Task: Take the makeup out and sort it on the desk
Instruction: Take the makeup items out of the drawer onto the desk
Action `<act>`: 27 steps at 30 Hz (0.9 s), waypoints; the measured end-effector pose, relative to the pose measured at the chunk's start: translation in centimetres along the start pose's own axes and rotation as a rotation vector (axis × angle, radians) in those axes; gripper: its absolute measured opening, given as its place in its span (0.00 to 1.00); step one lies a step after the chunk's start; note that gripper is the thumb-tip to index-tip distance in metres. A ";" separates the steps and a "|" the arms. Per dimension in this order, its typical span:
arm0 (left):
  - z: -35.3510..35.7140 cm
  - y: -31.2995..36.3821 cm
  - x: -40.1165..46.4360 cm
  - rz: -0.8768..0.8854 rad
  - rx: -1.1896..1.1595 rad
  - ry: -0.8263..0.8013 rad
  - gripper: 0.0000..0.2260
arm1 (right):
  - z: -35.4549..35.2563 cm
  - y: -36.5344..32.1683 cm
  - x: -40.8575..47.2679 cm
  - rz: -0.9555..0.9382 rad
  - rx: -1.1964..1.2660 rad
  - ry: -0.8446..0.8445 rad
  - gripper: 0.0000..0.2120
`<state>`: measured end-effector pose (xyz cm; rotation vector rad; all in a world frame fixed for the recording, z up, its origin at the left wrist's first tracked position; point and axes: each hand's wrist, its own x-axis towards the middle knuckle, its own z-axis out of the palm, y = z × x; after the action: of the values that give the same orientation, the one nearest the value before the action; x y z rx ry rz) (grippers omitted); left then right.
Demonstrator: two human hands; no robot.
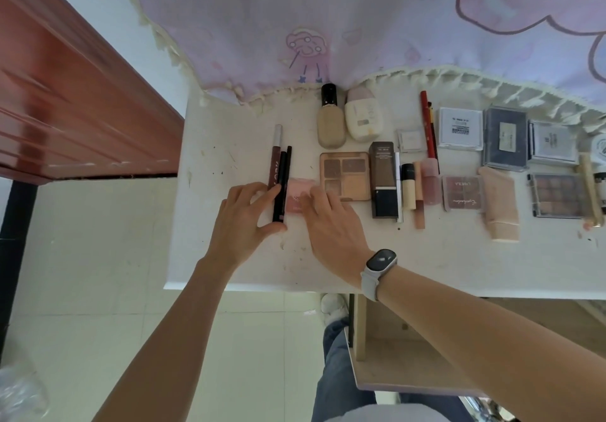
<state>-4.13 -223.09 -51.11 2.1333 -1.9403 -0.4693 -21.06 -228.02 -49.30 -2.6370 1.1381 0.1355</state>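
Sorting looks nearly done: makeup lies in rows on the tabletop (229, 257). Left of the eyeshadow palette (345, 175), the left hand (244, 215) pinches black pencils (281, 185); the right hand (331, 221), fingers flat, presses a pink compact (295, 197).

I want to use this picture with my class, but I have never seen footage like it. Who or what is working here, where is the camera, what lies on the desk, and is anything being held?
No machine works here: a person uses two bare hands. The single camera sits on the person's head and looks down. On the white desk makeup lies in rows: bottles, tubes, compacts and an eyeshadow palette. The left hand pinches the dark pencils between fingers and thumb. The right hand, with a watch on its wrist, rests its fingers on a small pink compact. Nothing is lifted; both things lie on the desk.
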 end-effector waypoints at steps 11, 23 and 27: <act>0.3 3.4 -0.1 -0.260 -0.118 0.045 0.34 | -1.4 2.4 -0.3 -0.065 0.143 0.071 0.19; 7.5 24.6 -6.8 0.078 -0.386 -0.186 0.14 | 1.2 13.6 -22.4 0.423 0.459 0.168 0.12; 12.3 30.0 -6.5 0.198 -0.328 -0.458 0.15 | 3.7 19.6 -29.3 0.715 0.487 0.016 0.14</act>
<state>-37.01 -219.17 -50.83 1.7125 -2.0852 -1.2268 -55.37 -219.29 -51.35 -1.7337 1.7995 -0.0290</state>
